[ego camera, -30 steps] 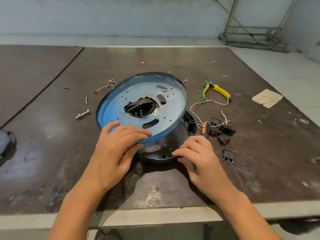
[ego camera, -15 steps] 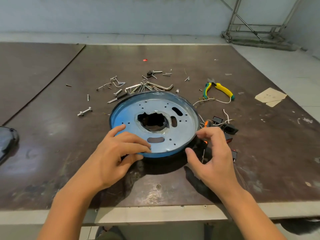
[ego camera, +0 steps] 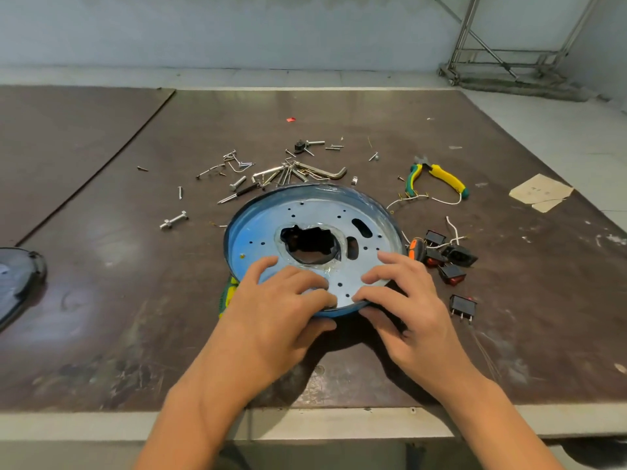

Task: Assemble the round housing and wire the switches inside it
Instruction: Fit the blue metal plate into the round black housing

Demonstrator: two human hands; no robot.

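Observation:
A round blue metal plate (ego camera: 305, 212) with a large centre hole and several small holes lies flat over the black housing base, which is almost wholly hidden beneath it. My left hand (ego camera: 281, 307) grips the plate's near rim, fingers on top and thumb under the edge. My right hand (ego camera: 403, 300) grips the near-right rim the same way. Several black rocker switches (ego camera: 451, 262) with white wires (ego camera: 453, 228) lie just right of the plate; one more switch (ego camera: 462, 305) sits closer to me.
Loose screws, bolts and hex keys (ego camera: 281, 173) are scattered behind the plate. Yellow-green pliers (ego camera: 437, 178) lie at the back right, an orange-handled tool (ego camera: 414, 250) by the switches. A green-yellow tool (ego camera: 226, 293) peeks out left of the plate. A dark cover (ego camera: 17, 279) sits at the left edge.
The blue plate, tilted up a second ago, has come down flat over the black base. My right hand moved from the base's edge onto the plate's rim.

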